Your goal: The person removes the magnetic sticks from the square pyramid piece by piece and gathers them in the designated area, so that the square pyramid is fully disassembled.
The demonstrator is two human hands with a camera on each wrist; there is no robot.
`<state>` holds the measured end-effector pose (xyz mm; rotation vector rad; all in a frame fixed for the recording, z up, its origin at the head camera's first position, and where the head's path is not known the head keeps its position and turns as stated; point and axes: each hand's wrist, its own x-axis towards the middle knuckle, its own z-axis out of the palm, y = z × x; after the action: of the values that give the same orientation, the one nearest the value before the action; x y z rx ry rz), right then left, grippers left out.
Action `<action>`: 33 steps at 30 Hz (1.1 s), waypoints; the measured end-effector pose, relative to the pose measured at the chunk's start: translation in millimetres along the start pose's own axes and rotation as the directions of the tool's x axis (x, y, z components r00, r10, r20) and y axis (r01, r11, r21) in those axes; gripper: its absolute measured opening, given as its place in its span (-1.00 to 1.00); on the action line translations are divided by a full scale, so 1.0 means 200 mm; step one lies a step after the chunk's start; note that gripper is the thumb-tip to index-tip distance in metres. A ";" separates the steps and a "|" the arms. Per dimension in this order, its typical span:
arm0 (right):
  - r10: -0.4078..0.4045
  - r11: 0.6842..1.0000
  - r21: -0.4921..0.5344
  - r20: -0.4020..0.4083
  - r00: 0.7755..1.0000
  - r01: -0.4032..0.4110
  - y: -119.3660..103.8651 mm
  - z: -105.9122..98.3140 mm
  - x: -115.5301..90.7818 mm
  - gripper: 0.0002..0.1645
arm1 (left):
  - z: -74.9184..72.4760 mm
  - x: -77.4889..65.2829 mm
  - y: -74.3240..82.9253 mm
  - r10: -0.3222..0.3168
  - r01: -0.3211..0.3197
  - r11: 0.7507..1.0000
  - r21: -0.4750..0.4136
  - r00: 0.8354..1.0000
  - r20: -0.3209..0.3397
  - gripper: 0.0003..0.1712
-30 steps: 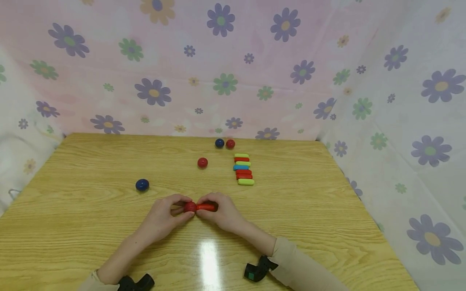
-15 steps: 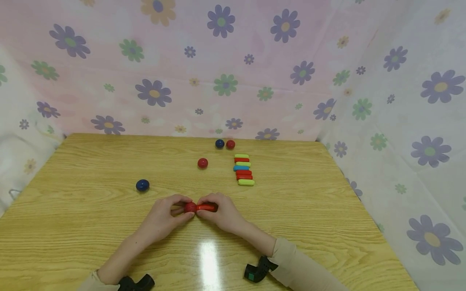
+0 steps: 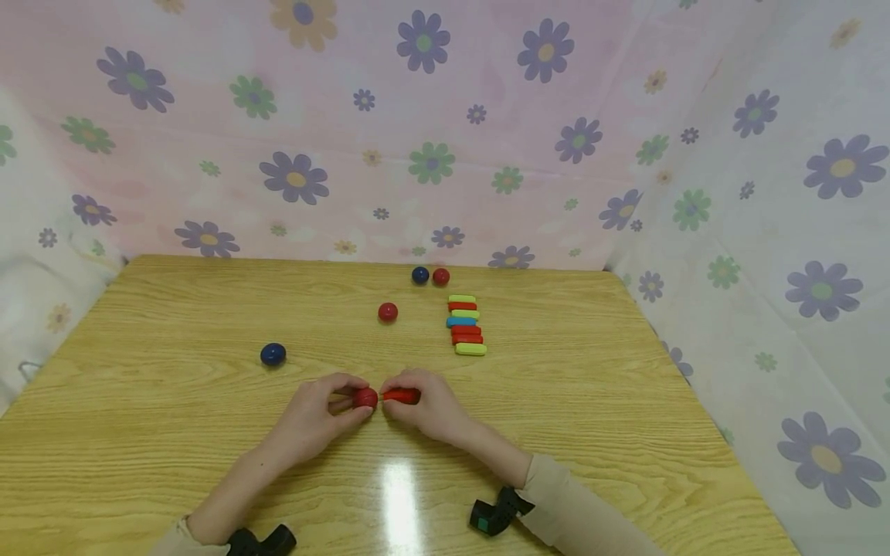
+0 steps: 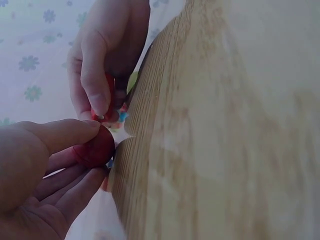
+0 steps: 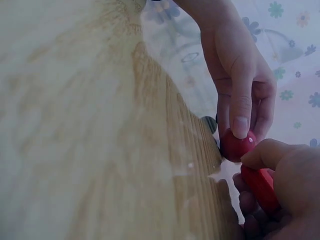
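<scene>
My left hand (image 3: 310, 411) pinches a shiny red ball (image 3: 365, 398) between thumb and fingers, low over the wooden table. Facing it, my right hand (image 3: 436, 411) grips a short red stick (image 3: 401, 396), one end pointing at the ball. A narrow gap parts stick and ball in the head view. A small pale tip shows at the stick's near end in the left wrist view. From the right wrist view, the red stick (image 5: 261, 189) lies along my fingers, thumb on its end, beside the ball (image 5: 237, 146).
On the wooden table (image 3: 591, 432), a dark blue ball (image 3: 273, 354) lies left. Another red ball (image 3: 388, 312) sits ahead, with a blue ball (image 3: 420, 275) and red ball (image 3: 441, 276) behind. A row of yellow, red and blue sticks (image 3: 464, 330) lies right. Flowered cloth (image 3: 431, 162) hangs behind.
The red stick's end met the ball in the earlier frames; now it stands slightly apart, my right hand having shifted a little to the right. My left hand still holds the ball in nearly the same place.
</scene>
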<state>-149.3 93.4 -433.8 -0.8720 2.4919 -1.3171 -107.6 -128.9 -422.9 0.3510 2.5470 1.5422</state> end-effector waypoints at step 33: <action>0.059 0.991 -0.091 -0.343 0.938 -0.095 0.29 -0.44 -0.22 -0.76 | 0.00 0.01 0.01 -0.032 0.032 0.999 0.032 0.999 -0.027 -0.62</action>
<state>-174.8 204.0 -433.6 -0.5996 2.8476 -1.4245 -110.1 -128.2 -420.9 0.2943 2.5868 1.5058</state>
